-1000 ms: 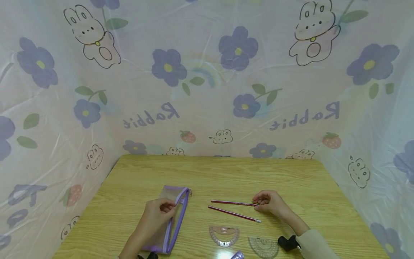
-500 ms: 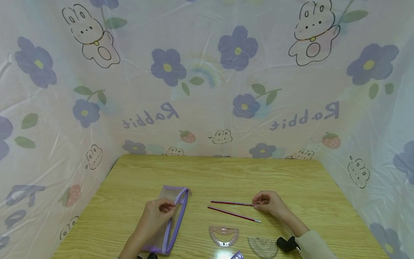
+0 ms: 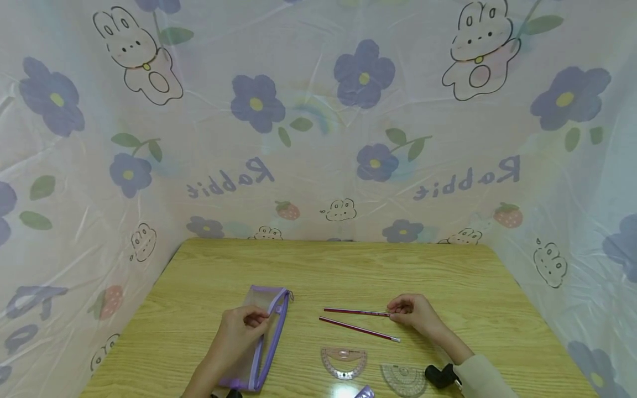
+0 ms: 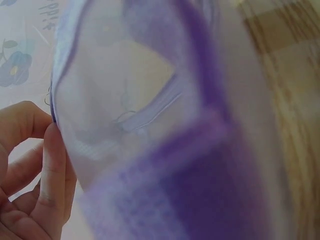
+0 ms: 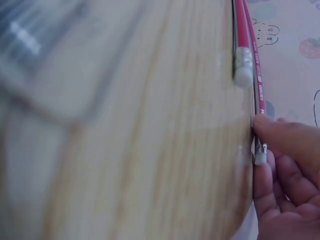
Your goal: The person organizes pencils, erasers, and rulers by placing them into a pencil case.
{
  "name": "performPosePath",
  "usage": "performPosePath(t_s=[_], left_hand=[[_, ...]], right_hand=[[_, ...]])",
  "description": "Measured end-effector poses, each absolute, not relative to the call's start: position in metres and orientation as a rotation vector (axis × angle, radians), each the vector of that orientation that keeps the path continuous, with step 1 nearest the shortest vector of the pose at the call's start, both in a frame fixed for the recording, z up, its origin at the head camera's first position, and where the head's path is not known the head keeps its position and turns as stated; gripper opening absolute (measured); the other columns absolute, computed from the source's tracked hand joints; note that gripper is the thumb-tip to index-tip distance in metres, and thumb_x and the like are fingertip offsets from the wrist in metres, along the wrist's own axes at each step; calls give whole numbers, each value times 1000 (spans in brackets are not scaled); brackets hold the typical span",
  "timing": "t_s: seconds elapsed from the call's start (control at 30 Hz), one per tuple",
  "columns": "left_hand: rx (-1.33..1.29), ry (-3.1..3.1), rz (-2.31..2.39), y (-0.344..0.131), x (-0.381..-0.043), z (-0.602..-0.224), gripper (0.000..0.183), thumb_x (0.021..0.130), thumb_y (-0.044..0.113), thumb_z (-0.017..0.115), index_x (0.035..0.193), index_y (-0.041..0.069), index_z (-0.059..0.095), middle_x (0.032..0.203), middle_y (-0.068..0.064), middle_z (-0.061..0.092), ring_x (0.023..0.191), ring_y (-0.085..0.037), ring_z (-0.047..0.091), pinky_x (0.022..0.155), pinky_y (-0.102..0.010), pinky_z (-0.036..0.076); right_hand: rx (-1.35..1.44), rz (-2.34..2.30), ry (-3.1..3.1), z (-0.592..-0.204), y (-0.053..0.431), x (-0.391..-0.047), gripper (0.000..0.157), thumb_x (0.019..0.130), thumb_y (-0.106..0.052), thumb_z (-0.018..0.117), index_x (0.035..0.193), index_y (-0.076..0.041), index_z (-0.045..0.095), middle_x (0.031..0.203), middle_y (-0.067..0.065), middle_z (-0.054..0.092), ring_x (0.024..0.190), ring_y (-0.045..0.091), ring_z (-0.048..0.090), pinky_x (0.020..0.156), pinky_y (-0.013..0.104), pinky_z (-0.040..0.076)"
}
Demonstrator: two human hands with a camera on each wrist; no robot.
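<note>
My left hand pinches the edge of a mesh pencil case with purple trim; the left wrist view shows thumb and finger on the rim of its gaping opening. My right hand pinches a dark red pencil near its white eraser end, which shows between thumb and fingers in the right wrist view. A second red pencil lies just in front of it on the table, its eraser pointing right.
A pinkish protractor and a clear protractor lie at the front of the wooden table. A purple object is cut off by the bottom edge. A printed curtain surrounds the table's back and sides.
Both hands keep their grips with hardly any movement. The whole head view has shifted very slightly.
</note>
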State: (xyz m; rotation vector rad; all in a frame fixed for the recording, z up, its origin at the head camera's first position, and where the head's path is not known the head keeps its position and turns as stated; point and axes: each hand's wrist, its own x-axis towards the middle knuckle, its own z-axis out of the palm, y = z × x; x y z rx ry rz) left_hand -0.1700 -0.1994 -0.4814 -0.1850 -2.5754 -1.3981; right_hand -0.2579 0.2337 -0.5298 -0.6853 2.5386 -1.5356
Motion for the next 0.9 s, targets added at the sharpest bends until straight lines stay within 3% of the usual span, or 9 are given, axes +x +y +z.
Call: performPosePath(t_s=[0.43,0.9], left_hand=[[-204,-2582,-1385,-200,-170,-483,10,81,-7,76,85,2,74,74,4,66,67,-8,63,61,-19,57],[-193,-2577,-1400,-200,-170,-481,9,81,-7,76,86,1,74,73,3,66,66,-9,63,60,-20,56]], right_hand=[[-741,-1496,2603,-526,232,-256,13,86,5,73,99,5,70,89,12,70,74,12,61,61,25,55],[-745,-1503,2602,-520,234,-258,15,89,5,71,103,9,69,93,15,70,80,21,66,65,27,57]])
